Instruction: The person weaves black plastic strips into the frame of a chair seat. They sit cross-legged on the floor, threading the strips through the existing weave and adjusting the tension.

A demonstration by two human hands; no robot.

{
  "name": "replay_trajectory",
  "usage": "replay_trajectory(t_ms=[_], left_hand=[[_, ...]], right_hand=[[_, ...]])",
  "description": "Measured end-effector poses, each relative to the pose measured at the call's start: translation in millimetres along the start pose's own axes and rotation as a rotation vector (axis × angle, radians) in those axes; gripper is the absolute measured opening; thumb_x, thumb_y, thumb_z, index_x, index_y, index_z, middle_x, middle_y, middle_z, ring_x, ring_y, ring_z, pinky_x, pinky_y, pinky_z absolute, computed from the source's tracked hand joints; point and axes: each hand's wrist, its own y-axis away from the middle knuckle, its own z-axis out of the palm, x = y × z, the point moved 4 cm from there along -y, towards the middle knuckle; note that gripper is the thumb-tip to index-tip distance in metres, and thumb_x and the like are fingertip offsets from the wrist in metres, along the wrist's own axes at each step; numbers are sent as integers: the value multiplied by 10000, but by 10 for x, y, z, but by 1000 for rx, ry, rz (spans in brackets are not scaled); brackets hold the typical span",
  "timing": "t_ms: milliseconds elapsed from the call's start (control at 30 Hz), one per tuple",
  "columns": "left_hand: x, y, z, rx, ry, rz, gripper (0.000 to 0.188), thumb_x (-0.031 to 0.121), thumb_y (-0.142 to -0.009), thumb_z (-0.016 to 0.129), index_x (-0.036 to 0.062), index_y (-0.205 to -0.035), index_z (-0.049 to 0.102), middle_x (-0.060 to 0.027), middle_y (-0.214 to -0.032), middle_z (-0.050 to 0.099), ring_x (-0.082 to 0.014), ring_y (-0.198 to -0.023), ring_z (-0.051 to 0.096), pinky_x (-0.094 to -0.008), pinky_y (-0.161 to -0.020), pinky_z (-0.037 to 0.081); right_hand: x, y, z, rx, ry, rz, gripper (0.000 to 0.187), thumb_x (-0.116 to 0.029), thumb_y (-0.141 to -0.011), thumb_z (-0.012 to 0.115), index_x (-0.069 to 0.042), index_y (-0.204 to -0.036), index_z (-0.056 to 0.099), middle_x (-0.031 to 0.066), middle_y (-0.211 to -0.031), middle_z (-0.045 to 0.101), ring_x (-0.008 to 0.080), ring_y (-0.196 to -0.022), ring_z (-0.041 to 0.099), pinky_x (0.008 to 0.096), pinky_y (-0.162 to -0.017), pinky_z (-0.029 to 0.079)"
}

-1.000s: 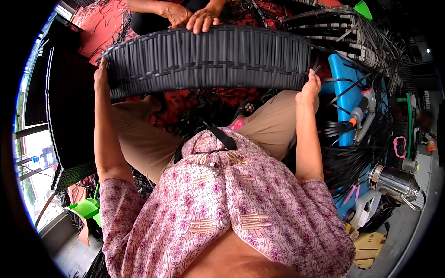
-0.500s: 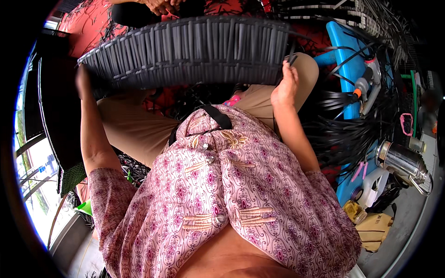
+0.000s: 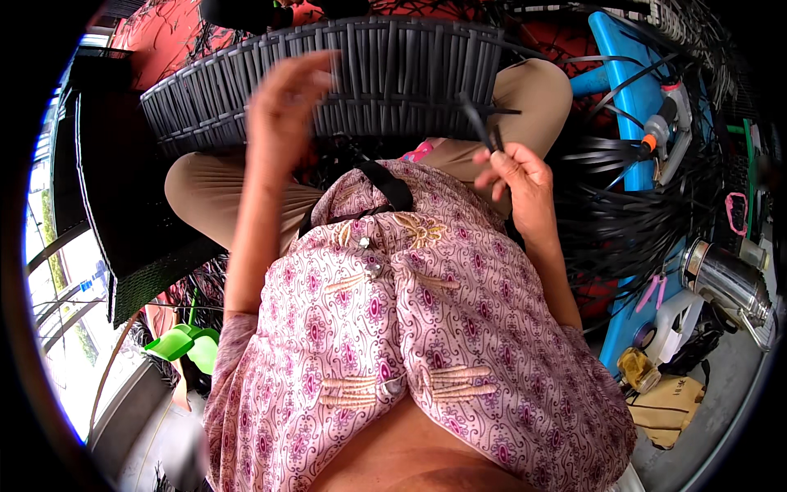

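Note:
A curved panel (image 3: 393,70) of closely woven black strips lies across my lap, its near edge above my crossed legs. My left hand (image 3: 287,102), blurred by motion, is raised over the panel's middle-left part. Its fingers look loosely spread, with nothing visible in them. Beside the panel's right end, my right hand (image 3: 525,168) pinches a dark flat strip (image 3: 477,123) between thumb and fingers. The strip's far end points up toward the panel's lower edge and is smeared. A short dark end also sticks up by the fingertips.
To the right stands a blue plastic stool (image 3: 623,82), with a grey power tool (image 3: 666,131) and bundles of black strips (image 3: 598,221) by it. A metal flask (image 3: 725,275) is farther right. A green scoop (image 3: 172,343) lies at lower left. Red floor (image 3: 156,41) shows beyond the panel.
Both hands have left the panel's ends. My left hand has moved right over it; my right hand has dropped nearer me and now holds a strip. The panel sits slightly higher in view.

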Motion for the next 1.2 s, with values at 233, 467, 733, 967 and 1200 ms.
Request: replay_trajectory(t_ms=[233, 467, 733, 967, 1200], left_hand=[[383, 274, 732, -574, 13, 410, 261, 36, -859, 706, 29, -1120, 720, -110, -1055, 685, -279, -979, 668, -362, -852, 547], [263, 308, 673, -473, 19, 265, 222, 30, -864, 723, 22, -1086, 721, -106, -955, 692, -239, -860, 686, -317, -757, 552], [190, 278, 970, -722, 465, -101, 117, 80, -857, 776, 8, -948, 759, -34, -842, 668, -115, -819, 619, -258, -740, 500], [94, 280, 1116, -499, 359, -219, 88, 71, -855, 779, 46, -939, 777, -13, -816, 638, -118, -828, 590, -268, -760, 480], [-21, 290, 1186, -482, 235, -140, 94, 79, -854, 787, 23, -922, 753, -33, -913, 647, -114, -899, 612, -263, -792, 500]], right_hand=[[62, 55, 164, -291, -289, 300, 189, -202, -986, 617, -22, -1009, 668, 5, -762, 640, 66, -587, 580, 190, -504, 395], [104, -115, 183, -308, -266, 358, 248, -214, -989, 611, 1, -1091, 681, 33, -783, 674, 81, -621, 608, 199, -518, 416], [-9, -417, 176, -90, 245, -24, 247, -139, -999, 589, 64, -1078, 706, 112, -913, 747, 133, -829, 697, 274, -740, 550], [50, -247, 329, -192, 65, 142, 294, -216, -1040, 532, 36, -1113, 665, 83, -769, 702, 94, -586, 594, 257, -544, 474], [106, -200, 290, -135, 284, -49, 307, -278, -1033, 575, -1, -1120, 674, 93, -781, 693, 132, -631, 617, 294, -592, 488]])
